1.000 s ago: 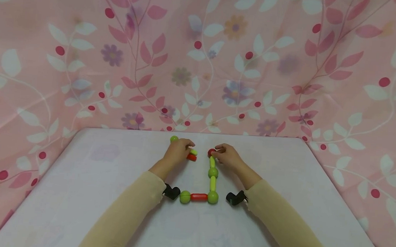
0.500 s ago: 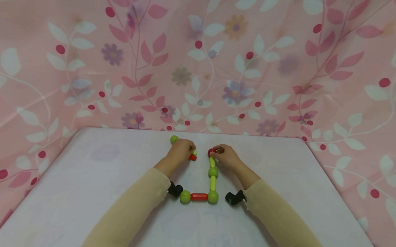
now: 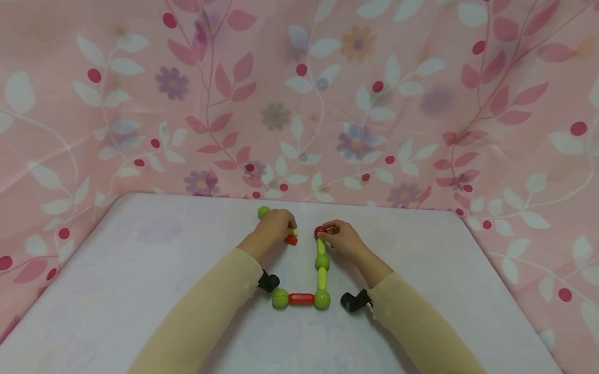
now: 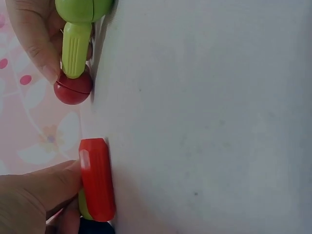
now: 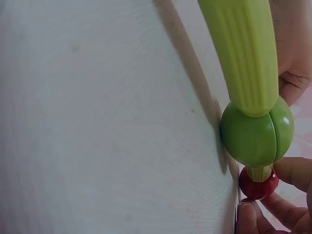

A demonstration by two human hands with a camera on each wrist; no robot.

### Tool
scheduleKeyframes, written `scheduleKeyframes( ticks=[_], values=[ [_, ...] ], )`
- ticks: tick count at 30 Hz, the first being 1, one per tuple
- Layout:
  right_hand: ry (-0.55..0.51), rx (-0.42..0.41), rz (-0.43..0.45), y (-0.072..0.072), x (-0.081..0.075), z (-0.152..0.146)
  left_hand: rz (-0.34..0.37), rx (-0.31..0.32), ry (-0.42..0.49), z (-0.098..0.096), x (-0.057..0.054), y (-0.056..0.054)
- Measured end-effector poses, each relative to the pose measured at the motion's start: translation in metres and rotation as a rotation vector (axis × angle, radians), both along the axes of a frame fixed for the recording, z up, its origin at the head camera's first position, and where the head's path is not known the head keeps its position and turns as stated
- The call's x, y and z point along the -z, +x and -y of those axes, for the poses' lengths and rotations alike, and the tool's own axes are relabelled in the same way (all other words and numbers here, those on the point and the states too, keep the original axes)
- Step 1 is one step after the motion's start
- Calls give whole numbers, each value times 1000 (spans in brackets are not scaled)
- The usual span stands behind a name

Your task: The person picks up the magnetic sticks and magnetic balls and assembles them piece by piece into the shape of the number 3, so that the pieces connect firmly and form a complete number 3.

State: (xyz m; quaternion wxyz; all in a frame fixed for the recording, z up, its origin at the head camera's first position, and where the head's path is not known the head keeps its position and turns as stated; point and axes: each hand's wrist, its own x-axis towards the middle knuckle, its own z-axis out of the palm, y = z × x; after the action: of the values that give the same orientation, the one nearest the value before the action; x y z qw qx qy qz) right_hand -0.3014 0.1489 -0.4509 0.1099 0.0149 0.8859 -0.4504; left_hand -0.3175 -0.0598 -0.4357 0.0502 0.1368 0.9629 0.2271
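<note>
In the head view my right hand (image 3: 345,240) pinches the red ball (image 5: 259,184) at the far end of a chain of toy rods and balls. A yellow-green rod (image 3: 321,247) joins that ball to a green ball (image 3: 322,261). Another yellow-green rod (image 3: 322,279) runs down to a green corner ball (image 3: 322,299); a red rod (image 3: 301,298) leads left to a green ball (image 3: 280,298). My left hand (image 3: 275,226) pinches a loose yellow-green rod (image 4: 84,204), mostly hidden behind a loose red rod (image 4: 97,180). Its thumb lies against the red rod.
Beyond my left hand a loose green ball (image 3: 263,211) lies near the far edge of the white table (image 3: 397,353). A dark piece (image 4: 95,226) shows partly below the loose red rod. Pink floral cloth (image 3: 305,96) hangs behind the table and at both sides.
My left hand has moved slightly right and its fingers have closed in over the loose yellow-green rod. The right hand has stayed at the red ball; the chain looks unmoved.
</note>
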Motion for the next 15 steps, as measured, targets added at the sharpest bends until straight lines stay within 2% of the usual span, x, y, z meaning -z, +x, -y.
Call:
scheduleKeyframes(
  ticks=[10, 15],
  values=[
    [-14, -4, -9, 1, 3, -1, -58, 20, 47, 6, 10, -3],
    [-8, -8, -22, 1, 2, -2, -79, 8, 61, 6, 13, -2]
  ],
)
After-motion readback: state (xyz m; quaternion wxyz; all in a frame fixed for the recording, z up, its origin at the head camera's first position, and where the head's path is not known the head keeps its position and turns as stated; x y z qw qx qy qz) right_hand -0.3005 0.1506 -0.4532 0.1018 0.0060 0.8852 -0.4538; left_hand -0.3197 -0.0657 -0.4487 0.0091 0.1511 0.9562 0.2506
